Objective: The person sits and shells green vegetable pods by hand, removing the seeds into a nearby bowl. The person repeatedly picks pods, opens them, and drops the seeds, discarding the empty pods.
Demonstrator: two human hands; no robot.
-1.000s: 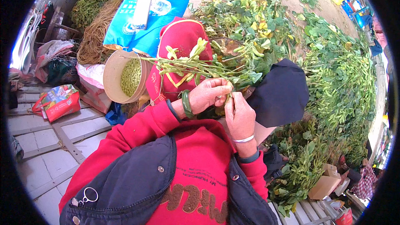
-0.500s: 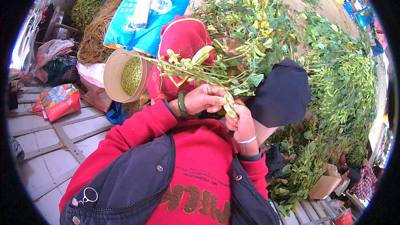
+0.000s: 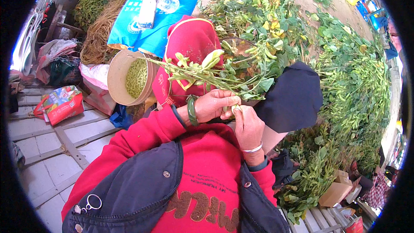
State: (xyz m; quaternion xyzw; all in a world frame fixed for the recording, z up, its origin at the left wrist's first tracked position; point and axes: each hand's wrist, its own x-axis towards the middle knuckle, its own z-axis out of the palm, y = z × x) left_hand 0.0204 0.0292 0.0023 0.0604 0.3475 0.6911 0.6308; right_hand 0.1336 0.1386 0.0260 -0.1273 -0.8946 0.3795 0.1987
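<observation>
In front of my chest both hands meet, fingertips pinched together on a pale green bean pod [image 3: 236,108]. Most of the pod is hidden by the fingers. My left hand [image 3: 212,105], with a dark green bangle at its wrist, is closed on one end. The other end is between the thumb and fingers of my right hand [image 3: 250,126], which wears a silver bangle. Just beyond the hands, a bean plant's stalks [image 3: 198,75] with pods and leaves lie across my red-covered knee [image 3: 189,39]. To the left, a tan bucket [image 3: 114,77] holds shelled green beans [image 3: 136,79].
A blue sack [image 3: 177,0] with a phone [image 3: 148,8] on it stands beyond the bucket. Heaped bean plants [image 3: 353,73] spread ahead and right. A dark cloth [image 3: 293,97] covers my right knee. At left is a red bag [image 3: 62,105]; a cardboard box [image 3: 335,188] lies at lower right.
My right hand has turned and its fingers have closed over the pod, which showed more fully before. My left hand has shifted slightly; the plant stays across my knee.
</observation>
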